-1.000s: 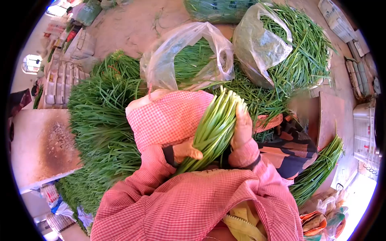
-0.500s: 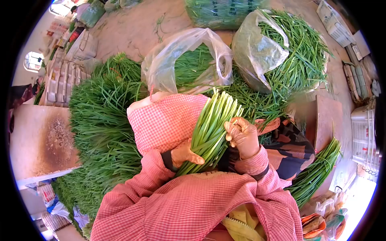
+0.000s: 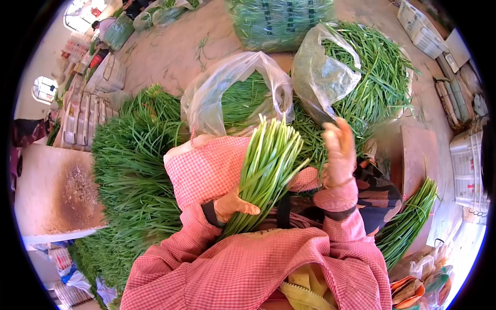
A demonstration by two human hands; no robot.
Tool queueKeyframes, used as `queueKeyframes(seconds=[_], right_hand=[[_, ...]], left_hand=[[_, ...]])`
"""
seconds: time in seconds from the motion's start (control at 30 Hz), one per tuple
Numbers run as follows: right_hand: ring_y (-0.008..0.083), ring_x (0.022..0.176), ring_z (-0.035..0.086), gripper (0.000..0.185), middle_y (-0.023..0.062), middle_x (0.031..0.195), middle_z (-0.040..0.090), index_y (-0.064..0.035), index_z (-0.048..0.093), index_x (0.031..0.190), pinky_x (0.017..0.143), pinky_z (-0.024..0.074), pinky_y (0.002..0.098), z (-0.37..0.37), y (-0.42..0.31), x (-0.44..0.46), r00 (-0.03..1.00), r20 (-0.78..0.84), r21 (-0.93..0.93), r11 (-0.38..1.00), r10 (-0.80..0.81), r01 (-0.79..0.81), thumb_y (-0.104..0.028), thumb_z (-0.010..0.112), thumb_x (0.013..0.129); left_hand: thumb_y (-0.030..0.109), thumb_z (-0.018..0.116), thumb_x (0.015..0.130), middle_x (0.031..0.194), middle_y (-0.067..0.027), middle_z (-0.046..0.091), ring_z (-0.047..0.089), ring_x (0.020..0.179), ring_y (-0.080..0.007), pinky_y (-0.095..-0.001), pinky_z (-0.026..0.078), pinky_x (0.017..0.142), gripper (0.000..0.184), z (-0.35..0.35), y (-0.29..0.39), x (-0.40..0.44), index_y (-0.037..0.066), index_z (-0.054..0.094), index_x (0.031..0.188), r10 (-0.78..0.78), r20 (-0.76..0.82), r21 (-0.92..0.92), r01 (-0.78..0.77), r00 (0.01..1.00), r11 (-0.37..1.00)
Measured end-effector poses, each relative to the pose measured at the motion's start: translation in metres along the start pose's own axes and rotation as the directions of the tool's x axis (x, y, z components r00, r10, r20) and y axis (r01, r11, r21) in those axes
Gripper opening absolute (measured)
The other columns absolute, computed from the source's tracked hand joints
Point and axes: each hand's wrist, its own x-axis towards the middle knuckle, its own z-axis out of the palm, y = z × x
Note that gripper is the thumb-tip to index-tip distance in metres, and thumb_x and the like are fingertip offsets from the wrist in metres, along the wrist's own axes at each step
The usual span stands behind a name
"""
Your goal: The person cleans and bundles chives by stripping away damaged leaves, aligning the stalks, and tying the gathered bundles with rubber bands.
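While clasping the bunch of green stalks (image 3: 271, 173) low down in the curled left hand (image 3: 233, 205), with the thumb laid across it, holds it in front of the chest, pale ends pointing away. Has the right hand (image 3: 338, 155) raised just beside the bunch, loosely open, blurred, empty as far as visible. To note: heaped greens (image 3: 137, 178) at left, clear plastic bag (image 3: 204, 101) of cut greens beyond, loose stalks (image 3: 408, 225) at right.

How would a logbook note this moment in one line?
left hand: gripping green bundle | right hand: raised beside it, not gripping it | nearby: open plastic bag holding greens
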Motion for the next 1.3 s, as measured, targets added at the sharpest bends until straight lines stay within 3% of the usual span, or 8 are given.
queueKeyframes(seconds=[0.2, 0.57, 0.67, 0.77, 0.87, 1.03, 1.23, 1.3], right_hand=[[0.0191, 0.112, 0.038, 0.084, 0.0084, 0.121, 0.038, -0.0061, 0.01, 0.134, 0.095, 0.0313, 0.0334, 0.019, 0.023, -0.078, 0.843, 0.516, 0.353, 0.86, 0.151, -0.369, -0.02, 0.067, 0.073], [0.0128, 0.085, 0.053, 0.041, 0.002, 0.095, 0.057, -0.0041, 0.053, 0.104, 0.077, 0.0436, 0.0282, 0.0, 0.018, -0.052, 0.964, 0.075, 0.524, 0.813, 0.255, -0.255, -0.009, 0.072, 0.067], [0.0134, 0.083, 0.055, 0.04, 0.0036, 0.091, 0.06, -0.0026, 0.054, 0.103, 0.074, 0.0449, 0.0288, -0.068, -0.029, -0.031, 0.955, 0.088, 0.615, 0.739, 0.283, -0.276, -0.006, 0.07, 0.066], [0.0176, 0.076, 0.056, 0.031, 0.0068, 0.087, 0.059, -0.0029, 0.057, 0.096, 0.069, 0.0477, 0.0315, -0.161, -0.094, -0.032, 0.965, -0.105, 0.593, 0.794, 0.242, -0.134, -0.009, 0.066, 0.067], [0.0211, 0.066, 0.059, 0.04, 0.0115, 0.082, 0.06, 0.0015, 0.057, 0.098, 0.06, 0.0508, 0.0333, -0.273, -0.134, -0.051, 0.914, -0.25, 0.422, 0.886, 0.319, -0.194, -0.02, 0.067, 0.065], [0.0177, 0.056, 0.058, 0.031, 0.0071, 0.072, 0.06, -0.0014, 0.056, 0.094, 0.051, 0.0484, 0.0298, -0.41, -0.146, -0.071, 0.776, -0.586, 0.006, 0.958, 0.234, -0.285, -0.001, 0.066, 0.065], [0.0261, 0.088, 0.059, 0.082, 0.0191, 0.1, 0.058, 0.0023, 0.035, 0.122, 0.077, 0.0474, 0.0321, -0.526, -0.013, -0.049, 0.708, -0.701, -0.565, 0.537, 0.087, -0.626, -0.017, 0.079, 0.056], [0.0347, 0.123, 0.03, 0.109, 0.025, 0.132, 0.029, -0.0027, 0.006, 0.135, 0.1, 0.0276, 0.0408, -0.523, 0.05, -0.046, 0.685, -0.714, -0.673, 0.132, 0.142, -0.728, -0.036, 0.076, 0.059]], left_hand=[[0.0, 0.068, 0.066, 0.108, -0.0038, 0.054, 0.052, 0.094, -0.0128, -0.0254, 0.044, 0.079, 0.055, 0.02, 0.016, 0.037, 0.004, 0.046, 0.117, 0.05, -0.097, 0.108, -0.04, 0.994, 0.993], [0.02, 0.07, 0.062, 0.099, -0.0153, 0.058, 0.056, 0.094, -0.0274, -0.0361, 0.044, 0.081, 0.057, 0.089, 0.041, 0.096, 0.003, 0.048, 0.111, 0.126, 0.12, 0.987, -0.133, 0.985, 0.096], [0.019, 0.072, 0.06, 0.117, -0.0205, 0.048, 0.049, 0.107, -0.0297, -0.034, 0.04, 0.089, 0.097, 0.147, 0.035, 0.102, 0.006, 0.012, 0.135, 0.414, 0.307, 0.912, -0.389, 0.857, 0.128], [0.026, 0.076, 0.061, 0.13, -0.0197, 0.035, 0.041, 0.115, -0.0274, -0.0307, 0.033, 0.095, 0.113, 0.177, 0.027, 0.114, 0.008, -0.006, 0.137, -0.141, 0.441, 0.828, -0.341, 0.887, 0.446], [0.044, 0.073, 0.061, 0.125, -0.0264, 0.038, 0.039, 0.116, -0.0349, -0.0352, 0.026, 0.1, 0.115, 0.181, 0.001, 0.126, 0.004, -0.005, 0.136, -0.422, 0.605, 0.786, -0.421, 0.675, 0.452], [0.037, 0.066, 0.072, 0.123, -0.0237, 0.042, 0.041, 0.117, -0.0278, -0.0334, 0.033, 0.095, 0.083, 0.206, 0.006, 0.153, 0.002, 0.023, 0.133, -0.423, 0.525, 0.814, -0.292, 0.738, 0.502], [0.025, 0.064, 0.076, 0.132, -0.0188, 0.033, 0.035, 0.12, -0.0216, -0.0313, 0.03, 0.098, 0.076, 0.32, -0.068, 0.241, 0.001, 0.02, 0.133, -0.34, 0.38, 0.379, 0.191, 0.86, 0.905], [0.028, 0.064, 0.076, 0.135, -0.0186, 0.026, 0.029, 0.123, -0.0207, -0.0317, 0.022, 0.102, 0.085, 0.357, -0.117, 0.276, -0.002, 0.01, 0.134, -0.39, 0.27, 0.371, 0.278, 0.88, 0.886]])
